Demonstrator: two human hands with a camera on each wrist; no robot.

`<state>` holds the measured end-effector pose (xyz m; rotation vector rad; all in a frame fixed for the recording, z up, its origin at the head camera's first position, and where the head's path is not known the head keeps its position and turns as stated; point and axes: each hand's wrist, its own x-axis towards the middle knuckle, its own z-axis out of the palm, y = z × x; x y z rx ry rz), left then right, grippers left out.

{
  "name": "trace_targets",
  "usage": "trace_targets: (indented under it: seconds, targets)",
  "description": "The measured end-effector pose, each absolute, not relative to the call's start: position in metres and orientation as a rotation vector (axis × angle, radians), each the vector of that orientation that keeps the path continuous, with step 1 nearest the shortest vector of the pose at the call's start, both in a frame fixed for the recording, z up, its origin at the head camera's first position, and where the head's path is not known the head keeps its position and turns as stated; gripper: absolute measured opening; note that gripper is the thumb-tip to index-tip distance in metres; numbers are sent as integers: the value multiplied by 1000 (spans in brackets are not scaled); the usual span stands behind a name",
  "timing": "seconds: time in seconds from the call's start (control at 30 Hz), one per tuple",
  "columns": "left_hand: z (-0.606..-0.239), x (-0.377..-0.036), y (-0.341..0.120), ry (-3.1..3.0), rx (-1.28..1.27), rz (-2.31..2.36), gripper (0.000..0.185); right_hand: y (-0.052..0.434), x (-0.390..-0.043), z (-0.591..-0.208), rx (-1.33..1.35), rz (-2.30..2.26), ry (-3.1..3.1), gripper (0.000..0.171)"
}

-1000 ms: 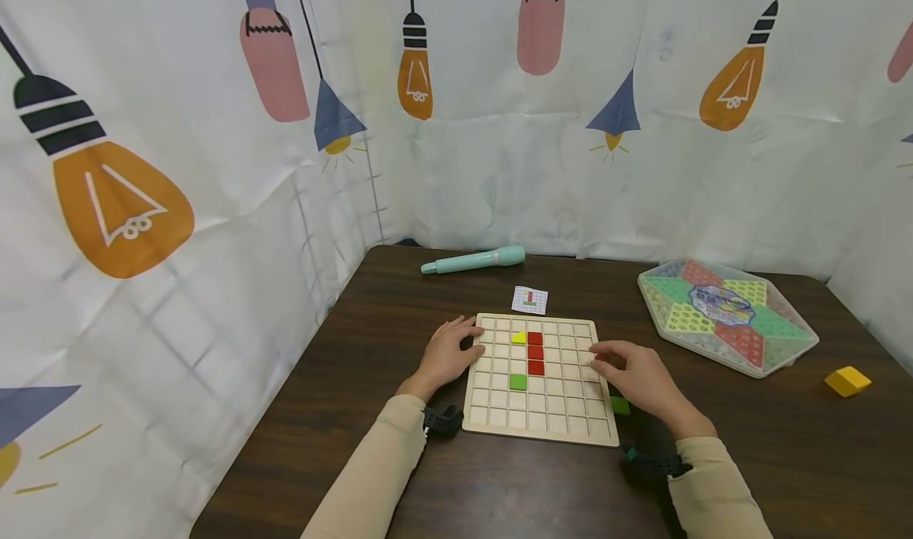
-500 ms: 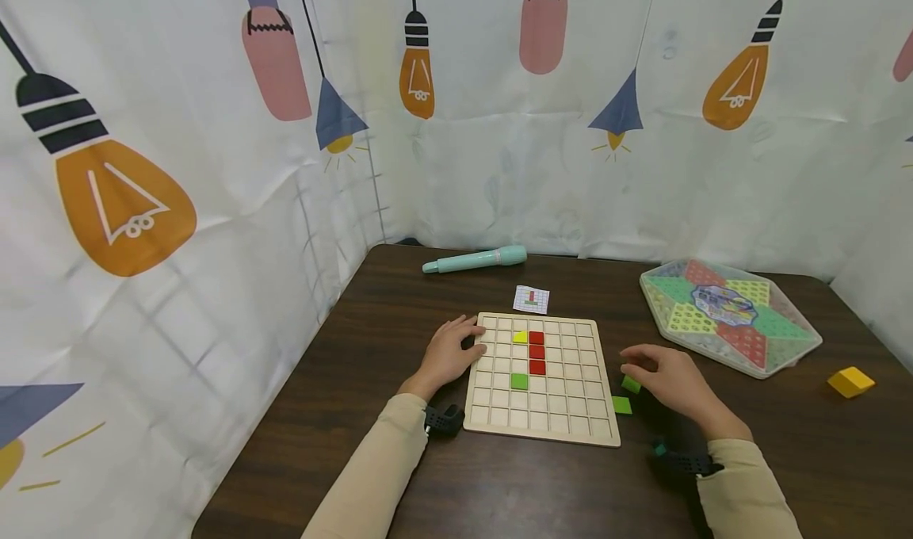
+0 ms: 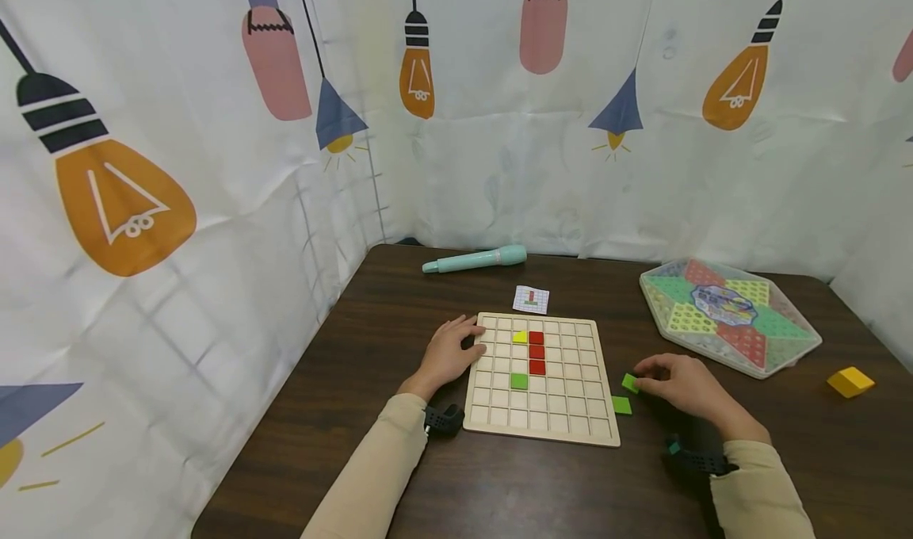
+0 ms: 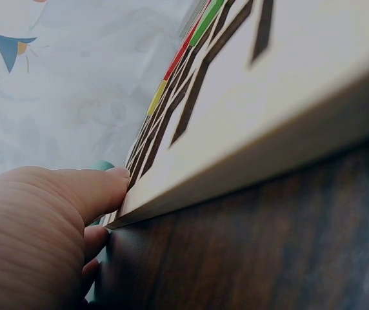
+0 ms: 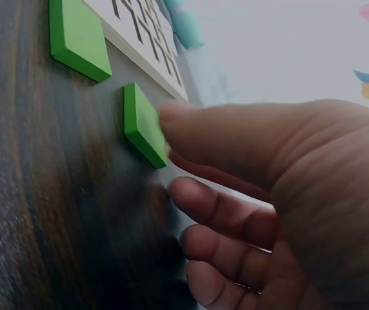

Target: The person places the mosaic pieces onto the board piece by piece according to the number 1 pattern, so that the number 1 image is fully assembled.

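Note:
In the head view, my left hand (image 3: 444,358) rests at the left edge of the wooden grid board (image 3: 492,422), thumb and fingertips touching it. The left wrist view shows that thumb (image 4: 100,190) lying along the board's edge. Red tiles (image 3: 536,353), a yellow piece (image 3: 520,337) and a green tile (image 3: 518,381) sit in the grid. Right of the board, my right hand (image 3: 681,384) has thumb and index finger pinching the corner of a loose green tile (image 5: 144,126); its other fingers are loosely curled. Another green tile (image 5: 78,39) lies beside the board's edge.
A small printed pattern card (image 3: 531,300) lies behind the board, with a mint-green pen-like stick (image 3: 474,261) farther back. At right are a hexagonal game box (image 3: 731,313) and a yellow block (image 3: 850,381). Patterned cloth (image 3: 499,174) hangs behind the dark table (image 3: 342,365).
My right hand has moved right from the board's right edge, then down to the loose green tile, where thumb and index finger have closed in. My left hand stays at the board.

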<state>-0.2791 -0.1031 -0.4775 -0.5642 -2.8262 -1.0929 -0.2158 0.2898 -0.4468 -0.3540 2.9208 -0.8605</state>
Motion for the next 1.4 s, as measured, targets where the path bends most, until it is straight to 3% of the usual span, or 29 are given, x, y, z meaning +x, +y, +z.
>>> trace_targets:
  seconds: [0.5, 1.4]
  targets:
    - [-479, -280, -103, -2841, -534, -1083, 39, 282, -216, -450, -383, -832, 2932, 24]
    - [-479, -280, -102, -2848, -549, -1080, 39, 264, -216, -451, -379, -903, 3052, 26]
